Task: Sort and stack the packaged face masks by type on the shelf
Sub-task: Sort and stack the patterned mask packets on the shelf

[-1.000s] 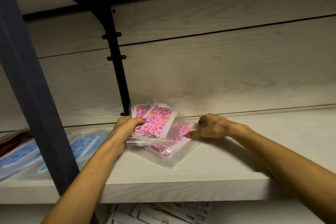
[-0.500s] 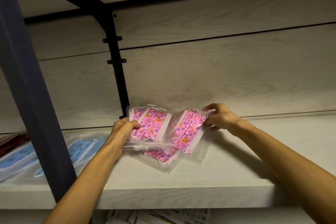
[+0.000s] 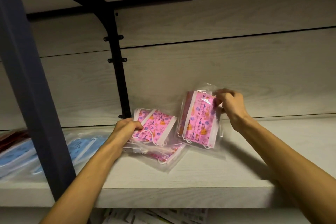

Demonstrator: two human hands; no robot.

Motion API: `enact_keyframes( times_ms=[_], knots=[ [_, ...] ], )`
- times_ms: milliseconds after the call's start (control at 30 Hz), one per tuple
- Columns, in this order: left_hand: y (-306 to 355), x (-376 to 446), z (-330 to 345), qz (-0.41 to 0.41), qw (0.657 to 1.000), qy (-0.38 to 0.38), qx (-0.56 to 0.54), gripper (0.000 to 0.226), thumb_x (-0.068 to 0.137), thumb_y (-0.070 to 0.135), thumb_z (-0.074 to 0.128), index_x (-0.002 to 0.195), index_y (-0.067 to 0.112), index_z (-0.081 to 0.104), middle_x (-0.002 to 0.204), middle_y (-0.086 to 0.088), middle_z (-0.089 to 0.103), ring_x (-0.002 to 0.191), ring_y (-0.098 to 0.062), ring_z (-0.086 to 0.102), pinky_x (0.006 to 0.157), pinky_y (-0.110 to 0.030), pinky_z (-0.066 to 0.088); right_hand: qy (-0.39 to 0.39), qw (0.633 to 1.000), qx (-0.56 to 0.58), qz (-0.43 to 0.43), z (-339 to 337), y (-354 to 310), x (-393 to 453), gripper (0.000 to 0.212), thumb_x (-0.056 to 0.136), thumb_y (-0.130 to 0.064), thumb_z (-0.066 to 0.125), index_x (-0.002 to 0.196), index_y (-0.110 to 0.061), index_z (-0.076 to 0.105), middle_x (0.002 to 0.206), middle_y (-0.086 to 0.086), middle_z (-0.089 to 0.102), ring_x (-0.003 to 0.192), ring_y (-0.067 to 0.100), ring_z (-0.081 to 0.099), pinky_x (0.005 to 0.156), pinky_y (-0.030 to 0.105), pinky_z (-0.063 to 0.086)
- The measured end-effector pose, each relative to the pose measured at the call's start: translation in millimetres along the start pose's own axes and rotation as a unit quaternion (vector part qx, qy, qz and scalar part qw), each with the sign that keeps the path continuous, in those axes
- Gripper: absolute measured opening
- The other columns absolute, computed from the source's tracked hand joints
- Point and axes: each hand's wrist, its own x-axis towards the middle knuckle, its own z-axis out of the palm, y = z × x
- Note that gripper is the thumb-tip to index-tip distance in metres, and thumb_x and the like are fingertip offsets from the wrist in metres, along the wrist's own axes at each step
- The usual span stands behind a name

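At centre frame on the white shelf [image 3: 200, 174], left hand [image 3: 125, 130] gripping the stacked pink mask packs [image 3: 154, 131], right hand [image 3: 230, 104] pinching another pink mask pack [image 3: 198, 122] upright just right of them.

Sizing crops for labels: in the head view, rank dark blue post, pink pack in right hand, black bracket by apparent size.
1. dark blue post
2. black bracket
3. pink pack, gripped by right hand

The post is nearest, so it looks inflated.
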Motion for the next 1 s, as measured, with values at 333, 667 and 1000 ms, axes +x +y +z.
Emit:
enact_keyframes(
  times_ms=[333,667,1000],
  knots=[
    [-0.3,-0.5,4.2,0.024,0.999,-0.025,-0.007,0.009,0.084,0.002,0.063,0.086,0.009,0.069,0.061,-0.002,0.071,0.049,-0.013,0.066,0.044,-0.018,0.047,0.044,0.982,0.180,0.041,-5.6,-14.4,4.7,0.022,0.071,-0.004,0.040,0.072,-0.012,0.061,0.044,-0.012,0.051,0.033,0.002,0.040,0.033,0.015,0.030],
    [-1.8,-3.7,11.4,0.044,0.987,-0.146,-0.052,0.013,0.099,0.014,0.058,0.110,0.011,0.063,0.087,-0.013,0.077,0.070,-0.024,0.074,0.060,-0.031,0.059,-0.115,0.989,0.013,0.094,13.9,1.1,-7.7,0.028,0.087,0.005,0.057,0.109,-0.009,0.067,0.088,0.010,0.069,0.065,0.017,0.063,0.054,0.026,0.054],
    [-2.1,-10.3,13.1,0.049,0.972,-0.226,0.036,0.054,0.077,0.041,0.085,0.118,0.016,0.059,0.102,-0.008,0.078,0.091,-0.027,0.076,0.075,-0.037,0.060,-0.194,0.973,0.007,0.124,37.9,27.2,-23.4,0.036,0.086,0.002,0.073,0.120,-0.001,0.062,0.087,0.009,0.073,0.062,0.014,0.070,0.059,0.028,0.060]
  ],
)
